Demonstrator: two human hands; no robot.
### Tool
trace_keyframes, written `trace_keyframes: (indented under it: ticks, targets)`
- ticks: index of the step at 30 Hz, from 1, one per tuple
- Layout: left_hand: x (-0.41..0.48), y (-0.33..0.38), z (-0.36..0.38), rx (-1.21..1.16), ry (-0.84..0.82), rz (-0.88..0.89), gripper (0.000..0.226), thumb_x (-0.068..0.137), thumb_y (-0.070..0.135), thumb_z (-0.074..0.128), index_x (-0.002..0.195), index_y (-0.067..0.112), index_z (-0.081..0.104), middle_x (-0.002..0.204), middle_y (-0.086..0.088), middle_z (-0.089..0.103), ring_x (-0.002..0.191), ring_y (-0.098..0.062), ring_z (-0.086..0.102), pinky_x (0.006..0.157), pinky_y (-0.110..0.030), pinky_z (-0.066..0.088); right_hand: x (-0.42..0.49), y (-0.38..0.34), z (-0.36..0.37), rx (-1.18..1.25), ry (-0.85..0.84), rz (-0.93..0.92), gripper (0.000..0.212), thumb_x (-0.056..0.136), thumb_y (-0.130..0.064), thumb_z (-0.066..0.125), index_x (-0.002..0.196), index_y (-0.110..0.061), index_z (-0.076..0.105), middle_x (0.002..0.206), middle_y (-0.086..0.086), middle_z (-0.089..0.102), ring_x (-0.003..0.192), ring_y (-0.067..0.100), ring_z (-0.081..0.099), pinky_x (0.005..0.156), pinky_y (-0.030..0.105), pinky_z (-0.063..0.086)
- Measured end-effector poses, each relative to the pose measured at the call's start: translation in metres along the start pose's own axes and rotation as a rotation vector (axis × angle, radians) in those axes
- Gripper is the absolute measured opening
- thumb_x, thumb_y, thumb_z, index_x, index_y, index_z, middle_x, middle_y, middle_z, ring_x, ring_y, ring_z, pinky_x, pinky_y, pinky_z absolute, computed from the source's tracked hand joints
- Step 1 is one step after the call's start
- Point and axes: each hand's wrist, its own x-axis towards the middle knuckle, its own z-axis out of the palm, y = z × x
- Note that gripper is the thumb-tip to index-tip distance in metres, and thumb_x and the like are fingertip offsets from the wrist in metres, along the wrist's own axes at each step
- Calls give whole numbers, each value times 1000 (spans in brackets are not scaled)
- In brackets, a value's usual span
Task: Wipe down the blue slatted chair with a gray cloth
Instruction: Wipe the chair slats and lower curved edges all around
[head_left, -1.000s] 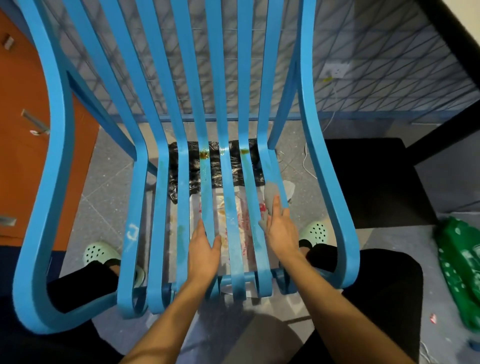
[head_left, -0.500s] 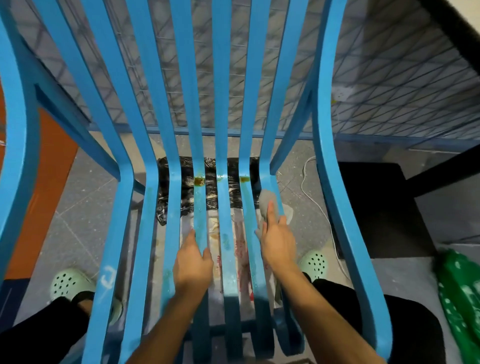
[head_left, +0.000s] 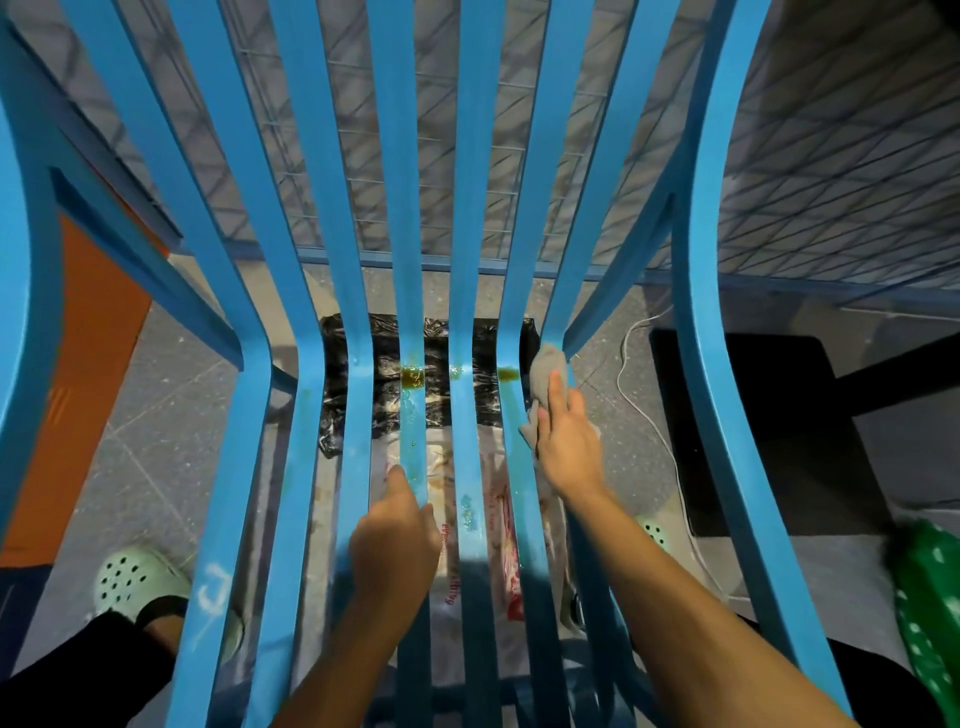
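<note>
Gray floor (head_left: 171, 395), blue chair (head_left: 462, 208) standing on it, black plastic sheet (head_left: 385, 374), printed bag (head_left: 440, 467), white cable (head_left: 622, 358), dark mat (head_left: 753, 415)

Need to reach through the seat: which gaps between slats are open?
Widest: between left side rail and outermost left slat, and right of the gray cloth up to the right side rail. Middle gaps are narrow; left hand grips a middle slat, right hand holds the cloth.
</note>
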Motion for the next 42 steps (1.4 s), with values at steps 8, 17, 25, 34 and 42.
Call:
trace_keyframes:
  ticks: [8, 17, 25, 34, 42]
  targets:
    - [1, 9, -15, -26, -104, -154, 55, 95, 24, 59, 143, 9, 37, 106, -11, 68, 90, -29, 68, 74, -35, 55, 21, -9, -1, -4, 8, 191, 51, 105, -38, 26, 151, -14, 22, 127, 21, 56, 103, 41, 59, 82, 46, 46]
    - [3, 13, -19, 75, -187, -180, 47, 100, 29, 49, 141, 13, 31, 109, -7, 64, 96, -25, 66, 74, -33, 51, 18, -13, -3, -147, -52, 65, 65, 104, -36, 31, 155, -23, -6, 127, 16, 44, 89, 34, 59, 76, 47, 52]
    - [-13, 21, -28, 45, -224, -147, 34, 100, 20, 47, 132, 11, 40, 107, -8, 67, 91, -27, 67, 73, -36, 52, -89, 14, -9, -135, -91, 121, 66, 104, -39, 33, 154, -30, -9, 116, 9, 44, 74, 23, 55, 66, 41, 51]
    - [-6, 15, -27, -14, -248, -140, 55, 100, 17, 46, 148, 3, 24, 127, -17, 58, 105, -37, 60, 83, -48, 50, -194, 36, -4, -207, -104, 145, 76, 103, -33, 39, 151, -29, -20, 124, 7, 40, 81, 17, 55, 72, 37, 55]
    - [-9, 23, -21, -68, -206, -208, 62, 101, 15, 46, 154, 4, 16, 139, -20, 50, 115, -42, 55, 87, -48, 47, -230, 43, -10, -121, -115, 148, 78, 101, -42, 40, 151, -32, -19, 126, 8, 39, 96, 24, 57, 84, 44, 53]
